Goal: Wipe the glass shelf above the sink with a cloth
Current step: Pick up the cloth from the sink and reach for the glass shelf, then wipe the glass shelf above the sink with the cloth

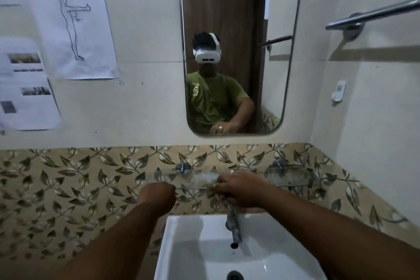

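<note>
The clear glass shelf runs along the leaf-patterned tile band, just above the white sink. My right hand lies over the middle of the shelf, fingers closed on a pale, blurred cloth that rests on the glass to the left of the hand. My left hand is curled into a fist at the shelf's left front corner, back of the hand toward me. Its fingertips are hidden, and nothing shows in it.
A chrome tap stands under my right hand over the basin. A mirror hangs above the shelf and reflects a person. A metal towel rail sticks out at upper right. Paper sheets hang on the left wall.
</note>
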`<control>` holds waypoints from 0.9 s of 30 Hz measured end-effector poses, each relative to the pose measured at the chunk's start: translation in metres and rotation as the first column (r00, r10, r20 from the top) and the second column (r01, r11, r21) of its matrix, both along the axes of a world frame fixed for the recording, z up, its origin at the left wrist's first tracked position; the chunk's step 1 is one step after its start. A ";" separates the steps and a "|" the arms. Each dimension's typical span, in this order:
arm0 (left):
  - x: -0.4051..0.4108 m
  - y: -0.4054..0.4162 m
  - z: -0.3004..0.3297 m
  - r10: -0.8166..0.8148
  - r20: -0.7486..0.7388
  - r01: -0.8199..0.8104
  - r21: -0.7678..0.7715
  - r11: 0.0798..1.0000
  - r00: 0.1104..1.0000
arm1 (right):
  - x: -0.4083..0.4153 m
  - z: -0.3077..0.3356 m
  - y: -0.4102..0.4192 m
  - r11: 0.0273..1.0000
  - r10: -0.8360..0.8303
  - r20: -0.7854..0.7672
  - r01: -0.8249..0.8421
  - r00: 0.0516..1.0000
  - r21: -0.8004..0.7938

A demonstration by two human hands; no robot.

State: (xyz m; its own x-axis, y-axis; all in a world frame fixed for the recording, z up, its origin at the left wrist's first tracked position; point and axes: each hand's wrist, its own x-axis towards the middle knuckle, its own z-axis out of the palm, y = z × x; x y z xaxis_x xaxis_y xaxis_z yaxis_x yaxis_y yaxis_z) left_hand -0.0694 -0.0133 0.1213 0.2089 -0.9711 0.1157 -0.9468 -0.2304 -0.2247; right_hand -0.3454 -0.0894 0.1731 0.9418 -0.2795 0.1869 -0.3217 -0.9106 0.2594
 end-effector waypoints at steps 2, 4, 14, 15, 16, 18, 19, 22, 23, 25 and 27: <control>0.000 0.001 0.014 -0.044 0.010 0.045 -0.067 0.997 0.999 | 0.014 0.023 -0.001 0.999 -0.047 0.084 0.045 0.995 0.029; 0.008 0.000 0.023 -0.074 -0.011 0.072 -0.112 0.991 0.997 | 0.028 0.042 -0.005 0.992 -0.113 0.171 0.100 0.979 0.081; 0.033 -0.008 -0.022 -0.052 -0.170 0.047 -0.038 0.998 0.984 | 0.101 0.050 -0.029 0.954 -0.274 0.265 0.226 0.924 0.199; 0.035 -0.009 -0.026 -0.056 -0.173 0.048 -0.048 0.998 0.983 | 0.109 0.045 -0.031 0.949 -0.292 0.277 0.242 0.915 0.200; 0.037 -0.011 -0.029 -0.061 -0.172 0.051 -0.061 0.997 0.983 | 0.117 0.039 -0.033 0.945 -0.310 0.287 0.261 0.907 0.196; 0.039 -0.014 -0.032 -0.071 -0.170 0.057 -0.087 0.995 0.983 | 0.133 0.025 -0.036 0.939 -0.333 0.298 0.286 0.895 0.189; 0.038 -0.014 -0.032 -0.077 -0.165 0.061 -0.099 0.993 0.983 | 0.139 0.015 -0.036 0.935 -0.340 0.294 0.287 0.893 0.209; 0.040 -0.013 -0.034 -0.087 -0.151 0.072 -0.103 0.992 0.985 | 0.154 -0.013 -0.033 0.923 -0.314 0.188 0.253 0.931 0.288; 0.041 -0.012 -0.035 -0.090 -0.148 0.075 -0.101 0.992 0.985 | 0.158 -0.022 -0.030 0.927 -0.299 0.146 0.250 0.943 0.278; 0.043 -0.011 -0.036 -0.099 -0.134 0.086 -0.104 0.991 0.986 | 0.161 -0.032 -0.022 0.931 -0.313 0.126 0.277 0.941 0.238; 0.043 -0.010 -0.041 -0.103 -0.137 0.087 -0.114 0.990 0.985 | 0.169 -0.034 -0.016 0.912 -0.370 0.190 0.317 0.909 0.261</control>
